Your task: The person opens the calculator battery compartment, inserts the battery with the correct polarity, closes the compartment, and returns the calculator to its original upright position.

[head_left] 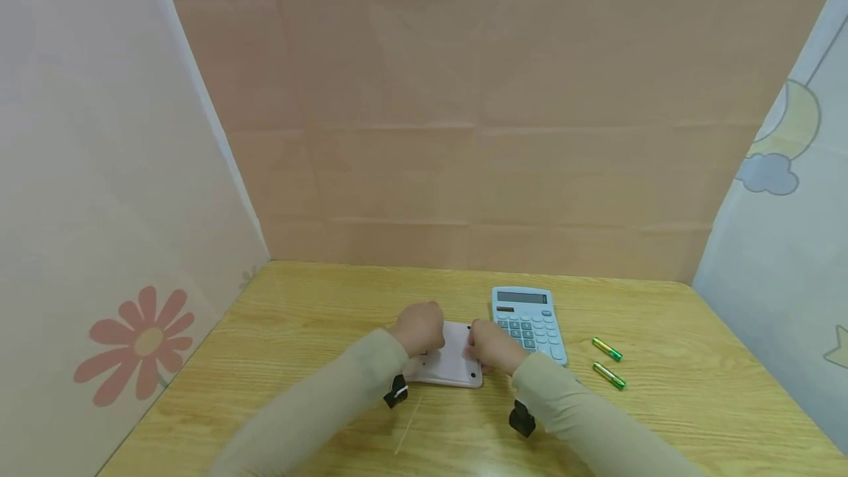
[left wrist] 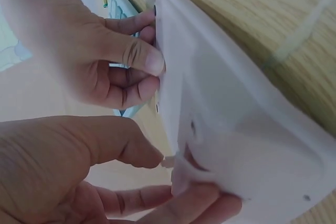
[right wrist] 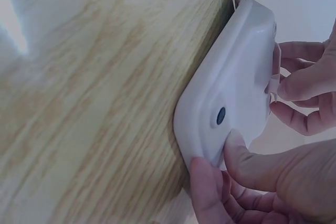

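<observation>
A pale pink calculator (head_left: pixel 456 361) lies face down on the table, its back with small dark feet facing up. My right hand (head_left: pixel 493 347) grips its right edge, thumb on the back and fingers curled at the side, as the right wrist view shows. At its far left part is my left hand (head_left: pixel 420 327). In the right wrist view the left thumb and fingers pinch a small light battery cover (right wrist: pixel 274 83), tilted up from the back. The left wrist view shows a dark gap beside this piece; the inside of the compartment is hidden.
A light blue calculator (head_left: pixel 525 308) lies face up just beyond the right hand. Two green batteries (head_left: pixel 608 349) rest on the wooden table (head_left: pixel 318 300) farther right. A peach backdrop rises behind the table, with patterned walls at both sides.
</observation>
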